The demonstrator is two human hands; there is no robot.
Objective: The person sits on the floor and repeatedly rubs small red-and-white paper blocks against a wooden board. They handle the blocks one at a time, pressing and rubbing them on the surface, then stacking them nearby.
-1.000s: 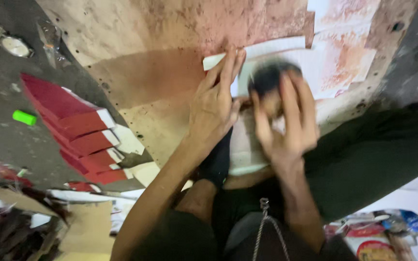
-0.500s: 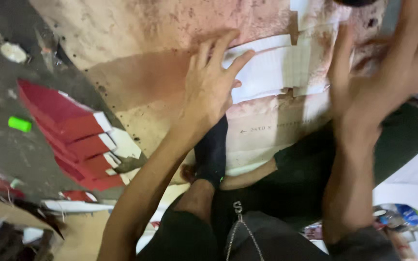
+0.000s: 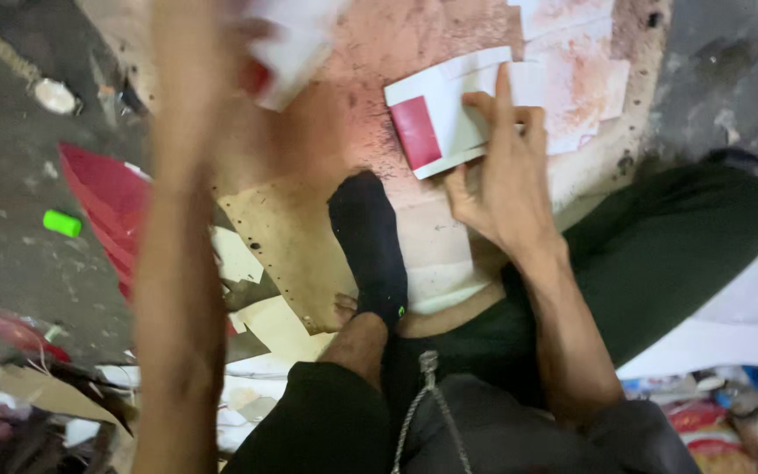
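While the right hand (image 3: 497, 180) presses a red-and-white card (image 3: 436, 123) flat, the blurred left hand's (image 3: 247, 39) grip is unclear.

A dark grey concrete floor (image 3: 10, 254) carries everything here. Laid flat on it is a large stained board (image 3: 370, 132), pinkish-red across the middle and tan toward its near edge, speckled with dark spots. On the board lies a white folded sheet with a red panel (image 3: 436, 118), and just beyond it several pale, red-smudged paper sheets (image 3: 572, 61) overlap one another. A foot in a black sock (image 3: 370, 246) rests on the board's tan part. Left of the board, a stack of red folded sheets (image 3: 103, 202) lies fanned on the floor, with a small green cylinder (image 3: 61, 223) nearby. Paper scraps (image 3: 247, 386) litter the near floor.
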